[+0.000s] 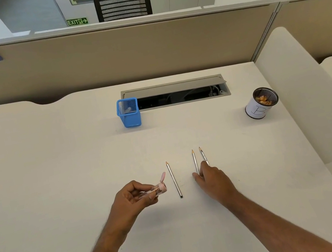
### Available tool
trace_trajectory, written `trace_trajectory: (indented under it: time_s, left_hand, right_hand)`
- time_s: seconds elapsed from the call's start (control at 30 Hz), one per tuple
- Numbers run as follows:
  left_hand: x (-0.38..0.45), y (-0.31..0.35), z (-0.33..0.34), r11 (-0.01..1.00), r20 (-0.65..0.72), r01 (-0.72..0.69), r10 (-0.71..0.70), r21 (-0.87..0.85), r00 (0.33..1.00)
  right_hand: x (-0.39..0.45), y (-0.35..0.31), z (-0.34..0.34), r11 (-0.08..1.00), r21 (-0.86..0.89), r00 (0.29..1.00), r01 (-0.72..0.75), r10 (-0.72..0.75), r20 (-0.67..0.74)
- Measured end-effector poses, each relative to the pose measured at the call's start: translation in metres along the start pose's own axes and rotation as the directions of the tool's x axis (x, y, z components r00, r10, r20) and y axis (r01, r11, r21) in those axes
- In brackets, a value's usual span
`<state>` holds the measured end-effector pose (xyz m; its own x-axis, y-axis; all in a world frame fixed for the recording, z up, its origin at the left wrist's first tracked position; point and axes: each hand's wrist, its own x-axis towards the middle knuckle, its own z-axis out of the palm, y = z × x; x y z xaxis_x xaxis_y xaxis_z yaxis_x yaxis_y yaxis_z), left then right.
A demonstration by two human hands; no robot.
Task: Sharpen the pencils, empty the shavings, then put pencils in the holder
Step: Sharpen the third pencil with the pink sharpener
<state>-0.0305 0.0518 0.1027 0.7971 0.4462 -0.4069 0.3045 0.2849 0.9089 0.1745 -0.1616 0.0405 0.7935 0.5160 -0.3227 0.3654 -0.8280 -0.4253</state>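
Now your left hand [131, 195] grips the open sharpener [158, 189] just left of the lone pencil [174, 180], your right hand [210, 176] presses flat on two pencils [195, 160] right of it; next, probably, pinch one for sharpening.

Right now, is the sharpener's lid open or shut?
Open. The pink lid is flipped up off the sharpener, which the left hand holds sideways over the desk.

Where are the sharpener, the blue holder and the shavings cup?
sharpener [160, 188]: head view, on its pink cap end, held in the left hand.
blue holder [131, 118]: head view, on its front mesh wall.
shavings cup [256, 111]: head view, on its white outer wall with the handwritten mark.
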Motion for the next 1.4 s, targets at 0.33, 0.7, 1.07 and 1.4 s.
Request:
trace_trajectory:
  time_s: [0.33, 0.7, 1.07, 1.4]
  left_hand:
    - [0.003, 0.002, 0.005, 1.000, -0.047, 0.003, -0.003, -0.010, 0.999]
    - [0.001, -0.002, 0.000, 1.000, -0.037, 0.000, 0.001, 0.007, 0.999]
    - [0.001, -0.002, 0.000, 0.997, 0.006, -0.005, 0.004, 0.075, 1.000]
    - [-0.008, -0.001, 0.013, 0.995, -0.041, -0.055, 0.059, 0.080, 0.997]
  right_hand:
    - [-0.008, -0.037, 0.022, 0.965, -0.153, 0.971, 0.215, -0.194, 0.142]
    - [-0.015, -0.037, 0.028, 0.963, -0.194, 0.973, 0.188, -0.155, 0.173]
    - [-0.036, -0.007, -0.010, 0.857, 0.513, 0.992, -0.052, -0.016, 0.127]
    - [-0.074, 0.028, -0.066, 0.656, 0.752, 0.998, -0.064, 0.043, 0.047]
